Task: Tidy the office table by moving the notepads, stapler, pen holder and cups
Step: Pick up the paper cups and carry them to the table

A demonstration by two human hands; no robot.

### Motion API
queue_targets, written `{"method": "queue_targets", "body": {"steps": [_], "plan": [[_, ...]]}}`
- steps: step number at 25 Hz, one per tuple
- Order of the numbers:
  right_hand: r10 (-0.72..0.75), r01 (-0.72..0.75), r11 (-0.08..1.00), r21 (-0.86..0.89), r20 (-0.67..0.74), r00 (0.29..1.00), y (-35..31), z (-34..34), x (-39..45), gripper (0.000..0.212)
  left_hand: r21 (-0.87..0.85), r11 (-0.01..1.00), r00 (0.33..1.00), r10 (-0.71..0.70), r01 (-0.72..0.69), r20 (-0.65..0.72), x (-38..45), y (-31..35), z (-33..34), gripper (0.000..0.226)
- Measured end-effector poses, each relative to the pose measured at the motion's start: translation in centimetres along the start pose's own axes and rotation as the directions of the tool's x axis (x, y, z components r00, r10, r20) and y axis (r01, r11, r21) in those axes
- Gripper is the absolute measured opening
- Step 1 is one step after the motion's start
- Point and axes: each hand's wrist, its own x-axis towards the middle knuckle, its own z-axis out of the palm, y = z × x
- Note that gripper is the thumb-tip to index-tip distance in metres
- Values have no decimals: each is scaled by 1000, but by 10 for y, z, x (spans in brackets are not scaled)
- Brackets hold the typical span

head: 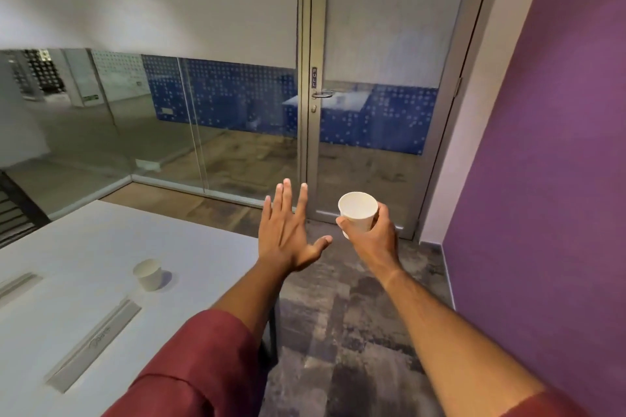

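Nearest: maroon sleeves on both arms, cloth soft & creased. To the left lay the white surface, smooth matte, w/ two long grey slot covers set flush in it. A second paper cup stood upright on that surface, round, pale, well apart from both hands.

Mid: left hand was held flat in the air past the surface's corner, fingers straight & spread, thumb out to the side, holding nothing. Right hand was just beside it, gripping a white paper cup: tapered, thin-walled, open mouth tilted toward the camera. Thumb lay on the cup's left side, the other fingers curled round its right side & back; base hidden in the palm. Cup was off the surface, over the floor, a mottled grey-brown carpet.

Far: glass door in a metal frame w/ lever handle, glass partition at left, purple textured wall at right.
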Motion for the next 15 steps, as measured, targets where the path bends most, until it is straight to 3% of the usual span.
{"method": "queue_targets", "body": {"steps": [15], "plan": [[52,-52,999,-4,0,999,63,80,214,69,76,997,999,-34,33,18,197,-20,107,114]]}}
